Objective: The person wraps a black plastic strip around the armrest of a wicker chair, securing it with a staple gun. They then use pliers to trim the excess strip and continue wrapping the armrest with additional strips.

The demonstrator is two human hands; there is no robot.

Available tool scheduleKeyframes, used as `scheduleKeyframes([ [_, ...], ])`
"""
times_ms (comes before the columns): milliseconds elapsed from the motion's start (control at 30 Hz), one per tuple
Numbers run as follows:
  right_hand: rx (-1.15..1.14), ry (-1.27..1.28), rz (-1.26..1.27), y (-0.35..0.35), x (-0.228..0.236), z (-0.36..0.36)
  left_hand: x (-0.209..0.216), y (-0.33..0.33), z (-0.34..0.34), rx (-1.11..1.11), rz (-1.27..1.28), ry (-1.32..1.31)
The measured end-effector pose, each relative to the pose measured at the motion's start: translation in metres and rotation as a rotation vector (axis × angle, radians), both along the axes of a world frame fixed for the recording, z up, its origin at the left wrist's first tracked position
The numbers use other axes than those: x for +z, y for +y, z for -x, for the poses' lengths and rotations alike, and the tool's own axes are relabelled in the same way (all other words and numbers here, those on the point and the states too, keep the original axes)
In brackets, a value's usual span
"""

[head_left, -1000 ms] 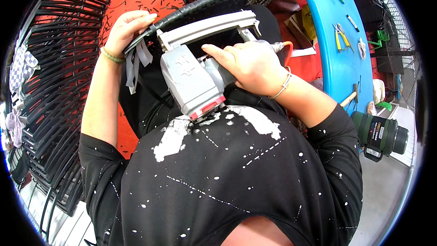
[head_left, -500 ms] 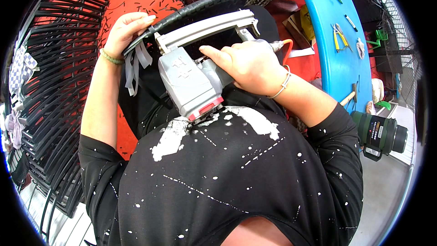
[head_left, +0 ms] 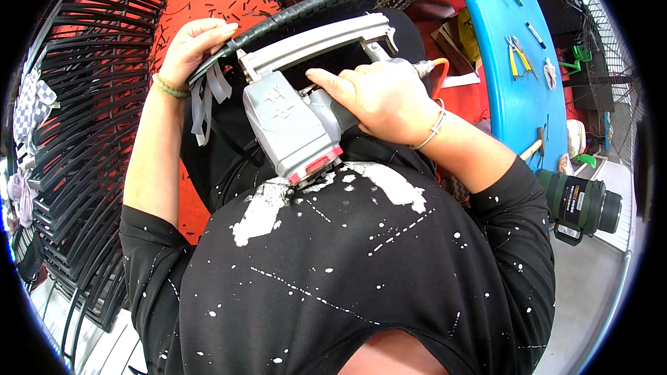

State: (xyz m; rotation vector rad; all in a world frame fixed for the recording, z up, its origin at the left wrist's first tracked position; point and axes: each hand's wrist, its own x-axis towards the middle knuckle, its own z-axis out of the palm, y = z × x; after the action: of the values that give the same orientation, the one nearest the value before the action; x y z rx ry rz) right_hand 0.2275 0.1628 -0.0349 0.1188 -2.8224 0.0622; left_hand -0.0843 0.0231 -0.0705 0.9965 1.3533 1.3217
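Overhead view of 1 person in a black, white-spattered shirt. The right hand (head_left: 389, 101) was closed round the grip of a grey pneumatic stapler (head_left: 295, 114), index finger stretched fwd along its body. An orange air hose (head_left: 436, 69) ran off behind it. The left hand (head_left: 194, 45) curled over a black woven wicker rim (head_left: 306, 10), pinning grey strips (head_left: 208, 97) that hung below. Stapler nose sat against the rim. Step looked like fastening; next likely needs firm press & steady rim. Blue table (head_left: 517, 97) w/ pliers at right.
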Motion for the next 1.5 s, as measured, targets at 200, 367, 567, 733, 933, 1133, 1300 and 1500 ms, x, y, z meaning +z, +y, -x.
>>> scheduleKeyframes([
  [200, -0.011, -0.013, -0.006, -0.001, -0.001, -0.001, 0.002, 0.0, -0.002, 0.017, 0.0, 0.014],
  [367, -0.009, -0.051, 0.021, -0.002, 0.001, -0.002, 0.001, 0.001, -0.001, 0.013, -0.002, 0.002],
  [567, -0.031, -0.052, -0.024, -0.002, 0.002, -0.002, 0.002, 0.0, -0.005, 0.025, 0.01, -0.005],
  [733, -0.053, -0.118, 0.0, -0.004, 0.007, -0.001, 0.004, 0.0, -0.002, 0.028, -0.002, 0.032],
  [933, -0.049, -0.087, 0.121, -0.002, 0.008, -0.008, 0.007, 0.001, -0.005, 0.0, 0.02, 0.007],
  [1133, -0.178, 0.037, 0.268, 0.012, 0.028, -0.062, 0.0, -0.004, 0.004, 0.015, 0.045, -0.024],
  [1300, -0.559, 0.241, 0.556, 0.044, 0.014, -0.12, 0.009, -0.006, -0.004, 0.04, 0.061, 0.022],
  [1500, -0.896, 0.61, 1.322, 0.104, 0.013, -0.184, 0.018, -0.012, -0.007, 0.138, 0.048, 0.377],
])
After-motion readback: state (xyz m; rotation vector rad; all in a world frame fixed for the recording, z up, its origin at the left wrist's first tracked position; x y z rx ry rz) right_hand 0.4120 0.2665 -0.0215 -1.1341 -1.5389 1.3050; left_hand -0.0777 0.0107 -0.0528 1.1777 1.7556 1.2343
